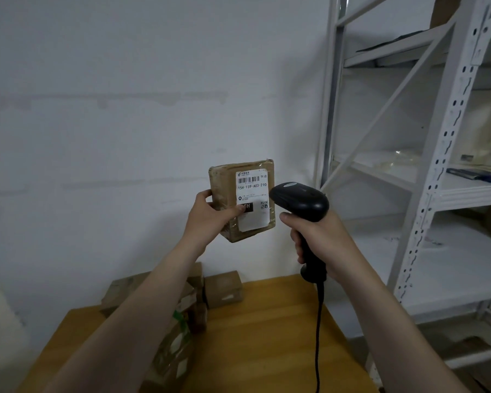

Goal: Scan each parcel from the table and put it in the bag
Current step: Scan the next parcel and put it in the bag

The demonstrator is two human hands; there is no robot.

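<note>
Both of the person's arms are up in front of the white wall (125,95). The left hand (210,214) grips a brown cardboard parcel (224,180), holding it upright in the air well above the table (267,336). The thumb presses on the lower part of its white label (252,194) and the fingers curl round the parcel's left edge. The label faces the person, with a barcode across the top and "15H-159-A03-210" printed beneath it.

At three o'clock of the parcel is the head of a black scanner (301,201), its nose turned toward nine o'clock, at the label. The head overlaps the parcel's right edge from here, and I cannot tell whether the two touch. The right hand (318,239) is closed firmly round the scanner's handle, forefinger at the front just under the head. A black cable (319,330) hangs from the foot of the handle toward six o'clock, across the right part of the table.

The wooden table fills the six o'clock end of the view. The other parcels (223,289) are heaped at its far left, around seven o'clock of the held one, partly hidden behind the left forearm. One small box stands against the wall, and another nearer one carries green tape. White metal shelving (425,165) stands at three o'clock.
</note>
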